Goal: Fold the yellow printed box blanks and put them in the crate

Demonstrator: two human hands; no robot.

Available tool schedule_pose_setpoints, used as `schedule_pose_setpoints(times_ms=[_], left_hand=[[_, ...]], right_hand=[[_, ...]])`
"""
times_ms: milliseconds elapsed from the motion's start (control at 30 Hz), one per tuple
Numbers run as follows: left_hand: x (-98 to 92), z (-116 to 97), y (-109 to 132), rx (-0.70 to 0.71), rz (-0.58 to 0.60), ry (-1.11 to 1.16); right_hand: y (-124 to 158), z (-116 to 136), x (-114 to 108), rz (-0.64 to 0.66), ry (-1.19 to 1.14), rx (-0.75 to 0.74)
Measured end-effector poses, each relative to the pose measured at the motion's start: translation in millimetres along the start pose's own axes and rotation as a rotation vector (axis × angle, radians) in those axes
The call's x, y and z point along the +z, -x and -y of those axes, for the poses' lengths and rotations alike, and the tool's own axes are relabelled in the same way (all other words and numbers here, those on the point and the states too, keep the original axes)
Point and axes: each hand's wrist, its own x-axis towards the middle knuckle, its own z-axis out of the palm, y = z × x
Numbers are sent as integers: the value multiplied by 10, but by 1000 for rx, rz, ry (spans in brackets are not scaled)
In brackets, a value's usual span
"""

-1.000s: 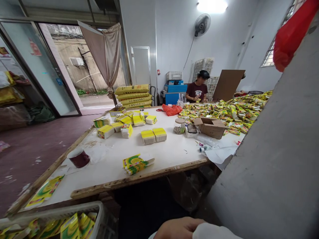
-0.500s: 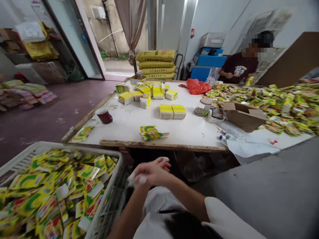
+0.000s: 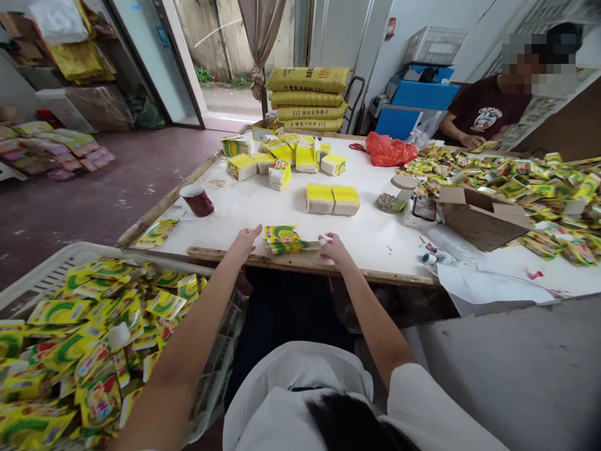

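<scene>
A small fanned pile of yellow-and-green packets [image 3: 284,238] lies at the table's front edge. My left hand [image 3: 244,246] is just left of the pile, thumb stretched out and fingers apart, with nothing in it. On the other side my right hand [image 3: 335,248] is at the pile's right end, fingers curved and spread, with something white on a fingertip. Whether it touches the packets I cannot make out. Two neat blocks of stacked packets [image 3: 332,199] sit farther in on the white table [image 3: 263,207].
A plastic crate [image 3: 77,250] heaped with loose packets stands at my left. On the table are a mug [image 3: 197,200], a lidded jar [image 3: 393,195], a cardboard box [image 3: 483,219], a red bag [image 3: 389,149] and a packet heap [image 3: 558,207]. A co-worker [image 3: 488,113] sits at the far right.
My hands were together above my lap. They have parted and reached forward to either side of the packet pile on the table. The view has tilted slightly down.
</scene>
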Motion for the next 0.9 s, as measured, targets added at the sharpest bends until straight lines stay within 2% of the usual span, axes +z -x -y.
schedule_pose_setpoints(times_ms=[100,200,333,433,533,633,667,700,767,833,900], left_hand=[[164,-11,-157,-204,109,-97],[291,18,-208,-323,173,-123],[382,7,-182,-333,178,-102],[373,-98,-123,-294,183,-82],[260,-231,23,-217,173,-54],[29,-278,306,-69,214,6],[-65,-258,428,7,253,34],[-162,-216,558,73,292,62],[-346,-58,828,134,344,98],[-486,203,1074,91,340,100],[-553,549,1260,11,307,93]], right_hand=[[-105,-37,76,38,50,44],[-176,-34,111,56,61,74],[-203,2,163,65,38,93],[-161,74,198,74,2,64],[-37,200,155,119,-33,25],[193,360,-4,207,-42,1],[288,412,-77,255,-32,-8],[387,457,-154,360,18,-44],[587,504,-299,540,132,-87],[764,451,-399,687,212,-69],[895,271,-429,753,274,-18]])
